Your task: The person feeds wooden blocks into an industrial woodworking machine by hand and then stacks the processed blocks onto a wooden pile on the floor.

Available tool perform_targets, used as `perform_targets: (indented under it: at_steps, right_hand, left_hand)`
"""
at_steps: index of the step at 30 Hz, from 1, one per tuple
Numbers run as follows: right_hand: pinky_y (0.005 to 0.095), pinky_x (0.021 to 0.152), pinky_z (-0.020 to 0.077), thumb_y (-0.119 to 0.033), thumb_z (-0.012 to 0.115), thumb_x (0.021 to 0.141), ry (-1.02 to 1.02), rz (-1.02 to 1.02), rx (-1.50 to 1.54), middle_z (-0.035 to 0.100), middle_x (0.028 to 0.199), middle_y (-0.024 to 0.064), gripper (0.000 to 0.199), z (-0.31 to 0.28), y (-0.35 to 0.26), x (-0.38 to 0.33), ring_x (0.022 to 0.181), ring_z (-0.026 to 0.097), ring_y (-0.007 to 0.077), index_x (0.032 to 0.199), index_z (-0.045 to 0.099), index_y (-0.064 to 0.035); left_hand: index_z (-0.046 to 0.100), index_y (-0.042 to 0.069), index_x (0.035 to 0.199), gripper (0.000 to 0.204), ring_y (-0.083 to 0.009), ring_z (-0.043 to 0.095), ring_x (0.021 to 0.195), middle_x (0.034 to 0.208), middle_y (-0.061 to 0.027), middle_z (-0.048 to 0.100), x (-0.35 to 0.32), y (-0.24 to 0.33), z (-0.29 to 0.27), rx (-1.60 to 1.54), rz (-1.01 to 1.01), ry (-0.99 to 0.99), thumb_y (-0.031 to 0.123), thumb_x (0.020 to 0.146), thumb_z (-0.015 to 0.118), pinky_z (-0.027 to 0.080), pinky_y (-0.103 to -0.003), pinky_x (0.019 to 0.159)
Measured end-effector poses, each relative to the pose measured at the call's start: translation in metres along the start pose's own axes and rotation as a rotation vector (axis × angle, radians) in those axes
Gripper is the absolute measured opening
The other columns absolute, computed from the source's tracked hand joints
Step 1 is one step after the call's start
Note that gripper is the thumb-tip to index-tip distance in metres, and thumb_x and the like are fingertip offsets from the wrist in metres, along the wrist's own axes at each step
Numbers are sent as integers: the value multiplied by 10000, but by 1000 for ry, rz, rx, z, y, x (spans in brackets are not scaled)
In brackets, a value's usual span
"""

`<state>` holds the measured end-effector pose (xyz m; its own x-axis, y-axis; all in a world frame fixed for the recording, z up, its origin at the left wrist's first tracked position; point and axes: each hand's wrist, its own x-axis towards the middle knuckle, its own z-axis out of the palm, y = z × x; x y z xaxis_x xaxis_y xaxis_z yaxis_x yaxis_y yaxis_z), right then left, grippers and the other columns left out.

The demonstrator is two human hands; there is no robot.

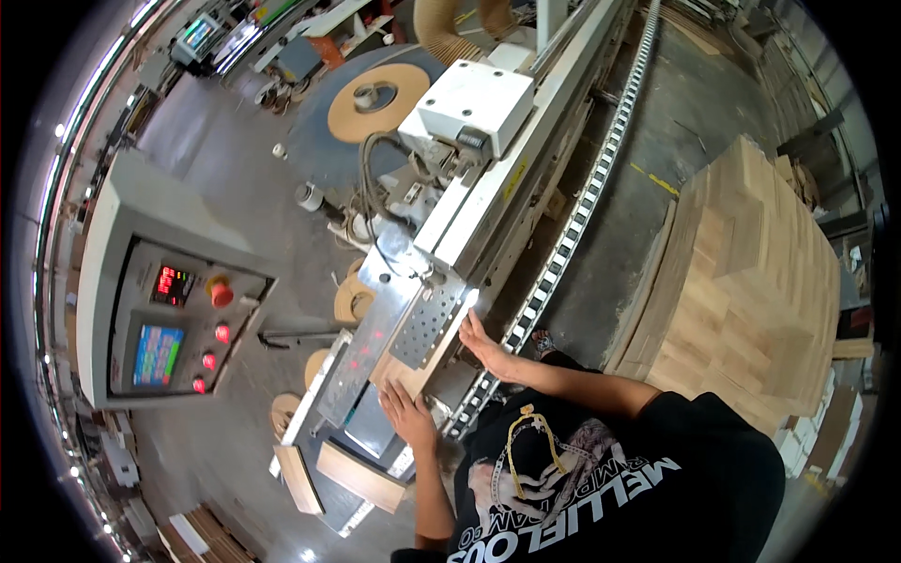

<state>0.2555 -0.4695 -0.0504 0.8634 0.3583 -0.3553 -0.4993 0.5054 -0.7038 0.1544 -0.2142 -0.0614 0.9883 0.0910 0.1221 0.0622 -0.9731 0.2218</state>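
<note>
A flat wooden board (434, 372) lies on the infeed of an edge-banding machine (483, 98), partly covered by a grey metal plate with holes (424, 328). My left hand (410, 416) rests at the board's near end, fingers stretched out and not wrapped round anything. Farther along, my right hand (484, 351) is held flat with straight fingers against or just beside the board's right side; whether it touches cannot be made out. The board's far end is hidden beneath the plate and machine.
Two short wooden pieces (360, 477) lie on the machine's near end. A control panel (178, 319) with lit buttons stands left. A roller track (563, 249) runs along the right, beyond it stacked wooden boards (751, 281). A large banding roll (399, 94) sits behind.
</note>
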Motion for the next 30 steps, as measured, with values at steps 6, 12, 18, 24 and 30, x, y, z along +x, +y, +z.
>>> perform_targets:
  at_steps: [6, 12, 18, 24, 30]
  right_hand:
    - [443, 1368, -15, -583, 639, 1082, 9, -75, 65, -253, 1824, 140, 1223, 5, 5, 4, 1690, -198, 258, 1696, -328, -155]
    - [476, 1373, -21, -742, 582, 1035, 93, -126, 8, -253, 1820, 159, 1260, -8, -9, 14, 1692, -189, 285, 1701, -319, -166]
    - [512, 1369, -27, -891, 560, 939, 215, -153, -27, -157, 1840, 181, 1348, -34, -39, 29, 1706, -117, 323, 1729, -257, -166]
    - [504, 1376, 29, -822, 586, 980, 319, -195, -34, -42, 1849, 197, 1265, -68, -75, 42, 1712, -48, 319, 1767, -54, -66]
    - [467, 1296, 338, -613, 621, 1081, 399, -281, -333, 284, 1781, 199, 973, -97, -107, 38, 1629, 333, 330, 1728, 213, -10]
  left_hand:
    - [376, -30, 1677, 661, -444, 351, 1603, 1753, -218, 372, 3, 6, 6, 25, 47, 6, 308, 1132, 539, 245, -534, 1350]
    - [426, -37, 1644, 675, -536, 277, 1614, 1741, -272, 360, 17, 23, 24, 72, 63, 17, 391, 1133, 534, 166, -639, 1344]
    - [692, -42, 1102, 472, -541, 380, 1556, 1541, -349, 557, 40, 52, 51, 78, 27, -21, 411, 1125, 563, 182, -648, 1335]
    - [761, -25, 1243, 551, -431, 556, 1451, 1424, -284, 686, 68, 106, 58, 13, -96, 78, 483, 1045, 685, 158, -667, 1334]
    - [599, -106, 1473, 843, -511, 323, 1598, 1665, -301, 461, 63, 80, 64, 93, -170, 91, 622, 1049, 628, 103, -669, 1335]
